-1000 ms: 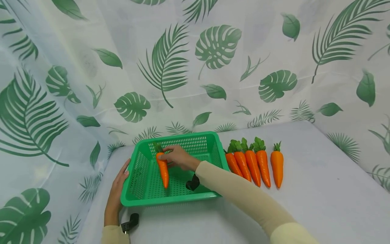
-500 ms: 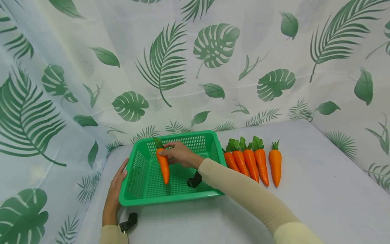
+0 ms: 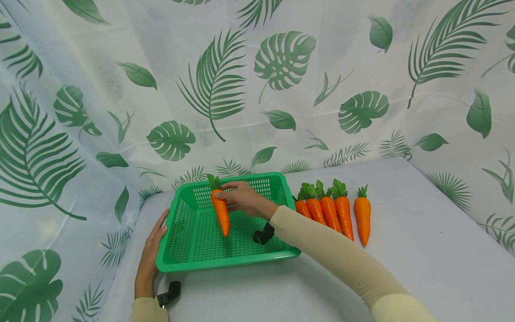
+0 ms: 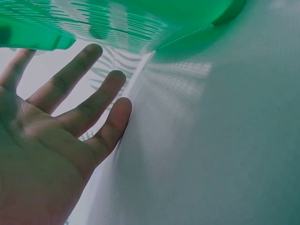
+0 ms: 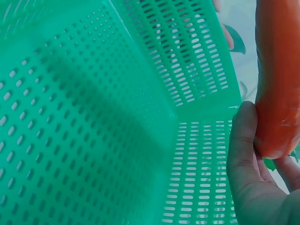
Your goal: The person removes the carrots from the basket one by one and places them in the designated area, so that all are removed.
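Note:
My right hand [image 3: 246, 199] pinches an orange carrot [image 3: 221, 213] near its leafy top, with the tip hanging down over the inside of the green plastic basket [image 3: 227, 264]. In the right wrist view the carrot [image 5: 279, 79] sits between thumb and fingers, apart from the basket's perforated floor [image 5: 79, 131]. At the basket's left side, my left hand [image 3: 150, 250] rests against the rim. The left wrist view shows that hand [image 4: 51, 136] with its fingers straight and spread beside the basket wall [image 4: 108, 23].
Several carrots [image 3: 330, 213] lie side by side right of the basket, partly hidden by the sleeve. One more carrot [image 3: 363, 219] lies a little apart at their right. A leaf-printed curtain [image 3: 225, 89] closes the back and sides of the white table [image 3: 422, 250].
The right hand has raised the carrot out of the basket's lower part and shifted it slightly right. The left hand stays at the basket's side; the other carrots lie as before.

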`<state>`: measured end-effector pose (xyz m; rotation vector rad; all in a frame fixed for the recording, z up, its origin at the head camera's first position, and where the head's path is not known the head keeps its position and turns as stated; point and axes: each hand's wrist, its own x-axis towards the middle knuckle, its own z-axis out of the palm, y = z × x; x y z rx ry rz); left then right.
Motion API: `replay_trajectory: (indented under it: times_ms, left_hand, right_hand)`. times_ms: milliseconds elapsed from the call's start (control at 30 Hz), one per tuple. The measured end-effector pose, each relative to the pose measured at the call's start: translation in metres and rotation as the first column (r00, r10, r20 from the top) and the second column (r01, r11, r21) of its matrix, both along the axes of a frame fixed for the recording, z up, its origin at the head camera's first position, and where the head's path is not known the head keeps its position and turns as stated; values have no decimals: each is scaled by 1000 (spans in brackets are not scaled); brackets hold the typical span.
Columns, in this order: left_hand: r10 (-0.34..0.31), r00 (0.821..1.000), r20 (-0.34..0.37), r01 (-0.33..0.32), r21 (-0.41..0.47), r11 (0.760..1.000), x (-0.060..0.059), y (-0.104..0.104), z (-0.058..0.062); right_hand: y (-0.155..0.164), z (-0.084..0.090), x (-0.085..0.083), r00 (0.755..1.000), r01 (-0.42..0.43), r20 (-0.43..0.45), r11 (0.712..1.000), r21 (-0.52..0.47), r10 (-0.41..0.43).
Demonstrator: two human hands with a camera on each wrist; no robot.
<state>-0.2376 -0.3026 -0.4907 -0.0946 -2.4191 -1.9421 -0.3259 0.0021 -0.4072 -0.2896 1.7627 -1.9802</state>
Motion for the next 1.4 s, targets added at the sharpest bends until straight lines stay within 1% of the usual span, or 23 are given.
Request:
replay_trajectory:
  times_ms: [133, 300, 500, 700, 900, 1133, 1267, 1400]
  left_hand:
    - [12, 1000, 22, -12, -15, 1000, 0, -1, 0]
    - [10, 1000, 14, -9, -19, 1000, -1, -2, -2]
    - [20, 999, 34, -19, -20, 1000, 0, -2, -3]
    - [16, 1000, 25, -16, -10, 1000, 1, -1, -3]
    - [8, 1000, 2, -8, -18, 1000, 0, -2, -2]
    - [7, 1000, 12, -7, -11, 1000, 0, -2, -2]
    - [18, 1000, 24, -18, -16, 1000, 0, -2, -2]
    - [20, 1000, 19, -19, -26, 999, 0, -1, -2]
  right_hand:
    - [6, 4, 2, 1000, 8, -5, 1000, 13, -8]
    - [14, 7, 5, 1000, 17, 1, 1000, 12, -17]
    - [22, 10, 8, 1000, 18, 23, 1000, -22, -17]
    - [32, 18, 11, 1000, 11, 24, 999, -39, -10]
    - [43, 21, 13, 999, 31, 32, 997, -74, -28]
    - [57, 27, 16, 999, 47, 31, 994, -103, -44]
    - [66, 30, 17, 998, 55, 16, 994, -94, -54]
    - [75, 31, 17, 998, 65, 10, 994, -93, -64]
